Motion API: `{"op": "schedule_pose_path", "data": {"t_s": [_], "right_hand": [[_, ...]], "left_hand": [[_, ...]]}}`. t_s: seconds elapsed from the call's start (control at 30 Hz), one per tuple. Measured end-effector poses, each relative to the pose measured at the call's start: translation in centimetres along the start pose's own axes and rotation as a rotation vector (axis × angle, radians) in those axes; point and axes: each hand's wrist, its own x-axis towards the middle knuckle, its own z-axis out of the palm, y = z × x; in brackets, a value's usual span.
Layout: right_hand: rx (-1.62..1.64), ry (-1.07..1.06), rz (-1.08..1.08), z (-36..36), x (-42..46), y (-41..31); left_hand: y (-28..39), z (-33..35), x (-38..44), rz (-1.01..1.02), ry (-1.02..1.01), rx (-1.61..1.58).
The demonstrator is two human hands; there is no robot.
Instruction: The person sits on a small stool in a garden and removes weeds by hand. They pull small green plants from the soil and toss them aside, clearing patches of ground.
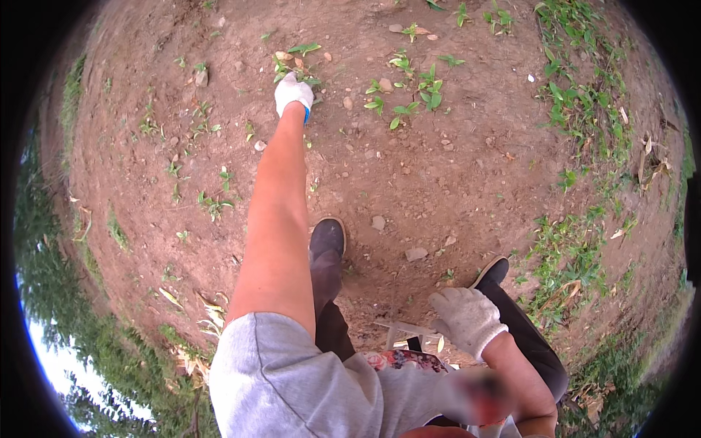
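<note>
My left hand (294, 94), in a white glove with a blue edge at the wrist, is stretched far out to the ground. Its fingers are bent in around a small leafy plant (281, 67); the fingertips are hidden from above. Brown dry leaves and a stone lie beside that plant. My right hand (470, 319), in an off-white knit glove, hovers or rests close to my right leg. Its thumb stands apart from the fingers and nothing shows in it, though the palm is turned away.
Brown soil carries scattered seedlings (430, 90) and stones (416, 254). Thicker green growth (569, 104) runs along the right. My dark shoes (327, 236) stand on the soil. A pale frame (405, 328) shows between my legs. Trees (41, 241) line the left rim.
</note>
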Motion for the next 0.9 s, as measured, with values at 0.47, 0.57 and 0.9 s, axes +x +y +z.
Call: {"op": "schedule_pose_path", "data": {"t_s": [0.47, 0.57, 0.9], "right_hand": [[0.015, -0.040, 0.010, 0.7, 0.3, -0.4], [-0.022, 0.097, -0.042, 1.3, 0.5, -0.4], [0.009, -0.040, -0.014, 1.3, 0.4, -0.4]], "left_hand": [[-18.6, -10.9, -1.6, -0.212, -0.027, -0.553], [-16.1, -9.5, -2.1, -0.224, 0.042, -0.230], [-15.4, -9.6, -2.2, -0.121, 0.042, 0.032]]}}
